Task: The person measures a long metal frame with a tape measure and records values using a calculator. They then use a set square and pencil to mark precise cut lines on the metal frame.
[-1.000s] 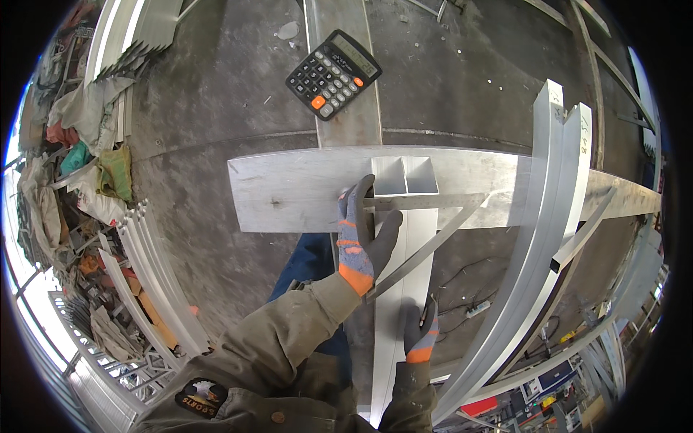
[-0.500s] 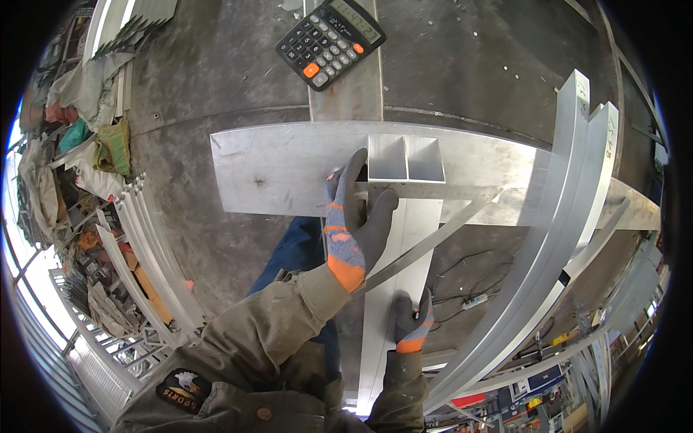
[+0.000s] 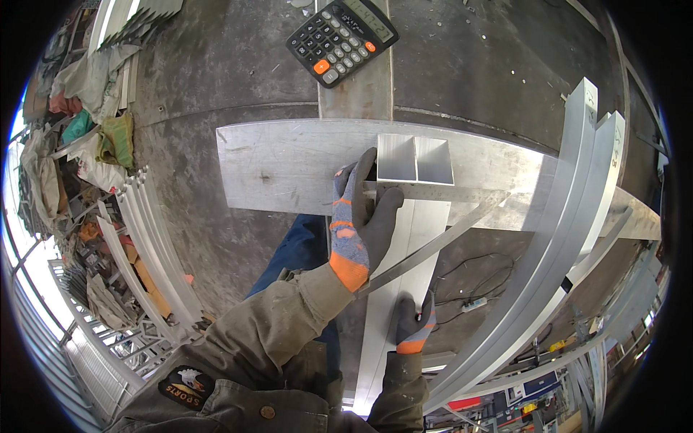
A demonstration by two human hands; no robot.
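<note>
A long silver aluminium tube (image 3: pixel 404 245) runs away from my body. Its far end shows two square hollows split by a thin wall. Lying across it just below that end is a flat metal triangle square (image 3: pixel 440 191), with one bar crosswise and one slanting. My left hand (image 3: pixel 357 227), in a grey and orange glove, is closed at the tube's left edge, thumb over the square and fingers along the tube's side. Part of the square is hidden under it. Nearer to me, my gloved right hand (image 3: pixel 415 325) is closed on the tube's right side.
A wide flat metal plate (image 3: pixel 274 169) lies crosswise beneath the tube's far end. Beyond it sits a black calculator (image 3: pixel 339 43) on a metal bar. Long profiles (image 3: pixel 556 216) stand at the right, near a cable (image 3: pixel 473 304). Scrap and sacks (image 3: pixel 90 155) are heaped at the left.
The whole scene has shifted slightly to the right in the picture. Both hands keep their places on the tube and the square.
</note>
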